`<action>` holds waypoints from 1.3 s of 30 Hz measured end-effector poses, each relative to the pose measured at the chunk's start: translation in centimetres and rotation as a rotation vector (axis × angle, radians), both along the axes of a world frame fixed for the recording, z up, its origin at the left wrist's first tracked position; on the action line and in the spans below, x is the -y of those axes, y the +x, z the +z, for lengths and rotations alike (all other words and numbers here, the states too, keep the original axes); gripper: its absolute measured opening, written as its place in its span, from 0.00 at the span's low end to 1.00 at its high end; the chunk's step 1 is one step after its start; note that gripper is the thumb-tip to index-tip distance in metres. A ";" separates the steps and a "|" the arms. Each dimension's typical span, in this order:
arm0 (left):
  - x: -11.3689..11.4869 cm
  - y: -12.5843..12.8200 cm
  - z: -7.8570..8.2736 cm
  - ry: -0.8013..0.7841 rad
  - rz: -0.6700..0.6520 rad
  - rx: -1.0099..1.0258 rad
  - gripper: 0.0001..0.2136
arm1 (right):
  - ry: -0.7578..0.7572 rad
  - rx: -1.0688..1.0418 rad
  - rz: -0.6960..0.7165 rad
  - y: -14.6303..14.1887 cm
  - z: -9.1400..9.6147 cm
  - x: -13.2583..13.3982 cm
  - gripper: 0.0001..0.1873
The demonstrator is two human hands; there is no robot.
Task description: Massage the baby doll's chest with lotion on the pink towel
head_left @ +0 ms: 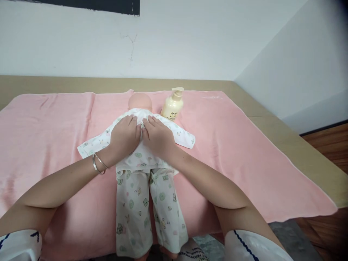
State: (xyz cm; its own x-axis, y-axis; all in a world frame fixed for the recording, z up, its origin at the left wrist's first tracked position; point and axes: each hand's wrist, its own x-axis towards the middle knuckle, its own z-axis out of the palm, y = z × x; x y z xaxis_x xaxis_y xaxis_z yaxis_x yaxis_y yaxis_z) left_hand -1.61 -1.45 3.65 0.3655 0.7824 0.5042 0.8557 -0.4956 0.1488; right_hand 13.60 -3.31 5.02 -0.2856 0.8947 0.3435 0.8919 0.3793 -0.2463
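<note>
A baby doll [139, 101] lies on a pink blanket, its bald head away from me and no face showing. It wears a white printed top [144, 159] with the sleeves spread out and matching trousers [133, 210]. My left hand [125, 134] rests flat on the left of the doll's upper torso, fingers stretched toward its head. On the other side lies my right hand [158, 136], also flat, palm down on the top. The thumbs are close together at the middle. Neither hand grips anything.
Beside the doll's head stands a cream pump bottle [173, 106]. The pink blanket [231, 163] covers much of a light wooden table [272, 134] and hangs over its front edge. A white wall [185, 43] rises behind. Reddish-brown wood [328, 145] shows at far right.
</note>
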 end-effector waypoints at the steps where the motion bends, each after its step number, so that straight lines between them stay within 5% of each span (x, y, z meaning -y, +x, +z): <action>1: 0.6 0.1 0.1 0.025 -0.020 -0.012 0.19 | -0.023 -0.018 0.020 0.4 -0.1 -0.8 0.26; 6: 2.0 0.5 0.1 0.043 -0.067 0.024 0.18 | -0.112 -0.059 0.133 1.6 -0.2 -3.1 0.29; 15: -1.3 -0.2 0.4 -0.199 0.046 0.180 0.15 | -0.028 0.048 0.005 -0.7 0.7 2.3 0.26; 25: -1.1 0.0 -1.5 -0.128 0.032 0.305 0.21 | -0.173 -0.129 0.089 1.7 0.1 -2.7 0.31; 32: -0.6 -0.4 -1.6 -0.042 -0.071 0.430 0.20 | 0.044 -0.142 0.085 1.1 1.6 -0.6 0.28; 39: -0.9 -0.5 -1.9 -0.063 -0.050 0.430 0.19 | -0.085 -0.105 0.139 0.3 0.6 -0.5 0.27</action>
State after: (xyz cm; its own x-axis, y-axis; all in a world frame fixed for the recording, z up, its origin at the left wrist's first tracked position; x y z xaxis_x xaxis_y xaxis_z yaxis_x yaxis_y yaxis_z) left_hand -2.06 -0.59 1.75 0.1713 0.8033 0.5705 0.6843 -0.5136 0.5177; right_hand 13.92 -2.85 5.58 -0.3747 0.8763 0.3027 0.8002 0.4706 -0.3718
